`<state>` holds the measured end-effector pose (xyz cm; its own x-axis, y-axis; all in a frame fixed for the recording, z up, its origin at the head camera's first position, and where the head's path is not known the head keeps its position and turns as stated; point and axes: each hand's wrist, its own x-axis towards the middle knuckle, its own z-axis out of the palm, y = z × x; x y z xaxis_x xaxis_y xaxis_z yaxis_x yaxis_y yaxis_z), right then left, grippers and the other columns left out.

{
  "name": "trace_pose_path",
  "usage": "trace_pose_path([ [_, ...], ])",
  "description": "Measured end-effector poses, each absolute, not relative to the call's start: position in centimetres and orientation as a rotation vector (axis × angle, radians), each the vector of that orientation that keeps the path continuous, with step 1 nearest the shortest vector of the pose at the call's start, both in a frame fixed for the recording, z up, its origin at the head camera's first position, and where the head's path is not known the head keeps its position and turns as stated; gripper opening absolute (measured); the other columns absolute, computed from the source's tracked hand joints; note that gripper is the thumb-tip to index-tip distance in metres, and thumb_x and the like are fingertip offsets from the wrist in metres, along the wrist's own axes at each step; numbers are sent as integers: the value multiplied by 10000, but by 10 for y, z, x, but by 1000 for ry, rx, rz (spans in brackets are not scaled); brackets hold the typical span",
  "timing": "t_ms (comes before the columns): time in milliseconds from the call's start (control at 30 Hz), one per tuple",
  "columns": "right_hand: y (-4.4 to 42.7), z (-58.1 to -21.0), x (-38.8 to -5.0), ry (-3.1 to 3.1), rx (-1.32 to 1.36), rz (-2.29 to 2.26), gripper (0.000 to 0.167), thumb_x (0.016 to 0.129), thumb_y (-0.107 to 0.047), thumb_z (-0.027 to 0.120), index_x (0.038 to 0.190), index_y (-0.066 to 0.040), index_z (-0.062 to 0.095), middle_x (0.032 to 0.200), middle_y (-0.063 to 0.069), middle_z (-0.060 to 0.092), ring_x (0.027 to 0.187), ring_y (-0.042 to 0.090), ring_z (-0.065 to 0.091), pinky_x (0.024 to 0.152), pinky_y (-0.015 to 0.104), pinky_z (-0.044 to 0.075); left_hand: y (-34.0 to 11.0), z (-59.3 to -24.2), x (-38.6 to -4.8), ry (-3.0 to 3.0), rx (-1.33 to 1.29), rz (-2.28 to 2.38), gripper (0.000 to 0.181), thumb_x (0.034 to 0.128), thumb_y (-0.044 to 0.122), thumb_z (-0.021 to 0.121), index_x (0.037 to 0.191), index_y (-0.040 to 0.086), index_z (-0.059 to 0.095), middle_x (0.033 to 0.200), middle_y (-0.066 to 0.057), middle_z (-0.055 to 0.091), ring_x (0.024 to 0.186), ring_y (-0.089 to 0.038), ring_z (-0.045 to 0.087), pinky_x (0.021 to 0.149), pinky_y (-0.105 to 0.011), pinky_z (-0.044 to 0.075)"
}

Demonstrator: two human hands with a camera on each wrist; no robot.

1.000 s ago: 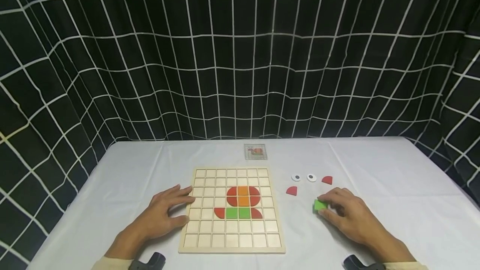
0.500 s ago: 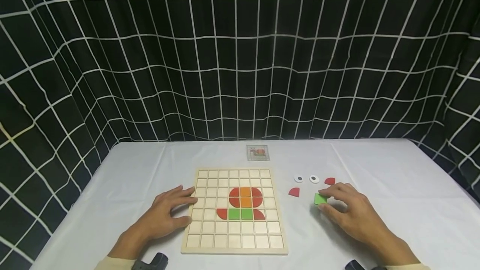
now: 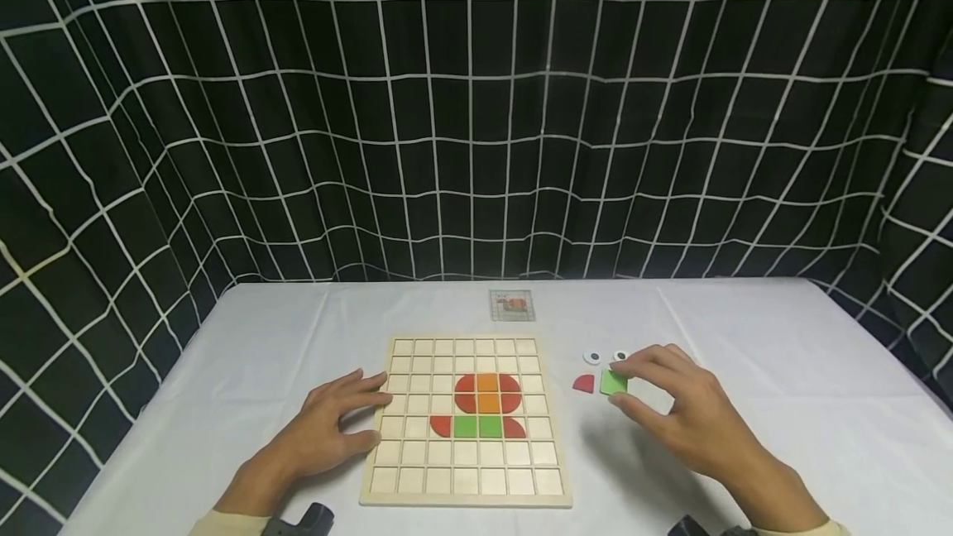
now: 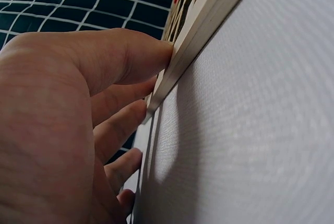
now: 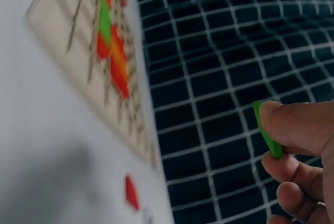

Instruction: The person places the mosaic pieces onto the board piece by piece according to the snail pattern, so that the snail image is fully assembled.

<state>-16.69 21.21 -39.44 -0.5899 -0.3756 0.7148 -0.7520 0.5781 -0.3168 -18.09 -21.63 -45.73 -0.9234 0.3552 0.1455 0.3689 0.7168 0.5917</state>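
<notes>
Between thumb and fingertips my right hand [image 3: 681,399] pinches a green square tile [image 3: 614,382], raised above the cloth to the right of the board. The right wrist view shows that green tile [image 5: 267,132] edge-on. My left hand [image 3: 320,428] rests along the left edge of the wooden grid board [image 3: 417,482], thumb and fingers touching its rim. On the board, two orange squares [image 3: 487,391] lie between red rounded pieces [image 3: 510,394]. Below them, a row holds two green squares [image 3: 477,426] with a red quarter piece [image 3: 441,425] at each end.
Right of the board lie a red quarter piece [image 3: 584,384] and two white eye discs [image 3: 591,358], one partly behind the right fingers. A small picture card [image 3: 512,305] sits behind the board. A black net-patterned curtain [image 3: 476,147] surrounds the white table [image 3: 298,313].
My right hand has lifted the green tile off the cloth and carried it leftward toward the board. It now hides the farther red quarter piece. My left hand stays at the board's edge.
</notes>
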Motion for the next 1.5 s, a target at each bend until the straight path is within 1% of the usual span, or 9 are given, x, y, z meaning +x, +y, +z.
trace_pose_path([
  [200, 187, -378, -165, -2210, 936, 850, 392, 646, 24, 831, 1005, -90, 723, 979, -54, 644, 934, 139, 557, 814, 138, 407, -218, -458, -180, -2867, -646, -999, 421, 793, 247, 723, 1206, 177, 683, 1408, -22, 509, 1368, -334, 326, 1094, -567, 171],
  [333, 169, -371, -165, -2211, 943, 875, 354, 676, 10, 819, 1005, -77, 723, 984, -63, 640, 938, 145, 559, 812, 155, 418, -219, -459, -180, -2874, -640, -1013, 423, 793, 239, 723, 1210, 180, 682, 1414, -13, 503, 1375, -323, 317, 1101, -553, 160],
  [433, 156, -367, -166, -2213, 961, 910, 334, 698, 10, 807, 1011, -73, 725, 983, -64, 640, 949, 144, 555, 817, 195, 434, -219, -459, -179, -2873, -635, -1015, 425, 790, 239, 722, 1209, 184, 682, 1414, -13, 503, 1375, -323, 317, 1102, -555, 157],
  [600, 131, -362, -170, -2229, 1000, 941, 304, 739, -15, 795, 1029, -75, 725, 986, -71, 642, 969, 140, 552, 788, 309, 480, -220, -460, -179, -2879, -621, -1003, 432, 783, 236, 720, 1210, 188, 681, 1413, -8, 504, 1376, -319, 316, 1105, -556, 152],
  [733, 114, -361, -173, -2259, 1020, 964, 281, 765, -55, 790, 1038, -64, 725, 978, -67, 633, 972, 135, 545, 783, 341, 501, -220, -462, -179, -2894, -602, -1008, 436, 777, 216, 719, 1210, 183, 681, 1416, 0, 500, 1381, -307, 309, 1110, -543, 145],
  [933, 92, -368, -180, -2265, 1038, 1017, 253, 790, -102, 776, 1030, -44, 723, 962, -40, 632, 955, 137, 547, 769, 331, 498, -220, -461, -179, -2876, -623, -1004, 430, 785, 236, 724, 1208, 178, 682, 1413, -12, 504, 1375, -322, 318, 1103, -554, 157],
  [1133, 74, -379, -187, -2263, 1060, 1076, 251, 787, -73, 776, 1030, -45, 719, 977, -19, 638, 976, 160, 565, 819, 359, 498, -220, -461, -180, -2858, -656, -1005, 424, 795, 254, 720, 1210, 178, 680, 1411, -18, 507, 1367, -333, 328, 1093, -568, 172],
  [1500, 51, -405, -194, -2391, 880, 1150, 232, 794, -114, 776, 1018, -84, 724, 987, -62, 650, 942, 133, 545, 808, 343, 487, -219, -458, -181, -2850, -675, -1009, 428, 799, 233, 721, 1220, 170, 676, 1412, -12, 506, 1370, -326, 325, 1095, -569, 163],
])
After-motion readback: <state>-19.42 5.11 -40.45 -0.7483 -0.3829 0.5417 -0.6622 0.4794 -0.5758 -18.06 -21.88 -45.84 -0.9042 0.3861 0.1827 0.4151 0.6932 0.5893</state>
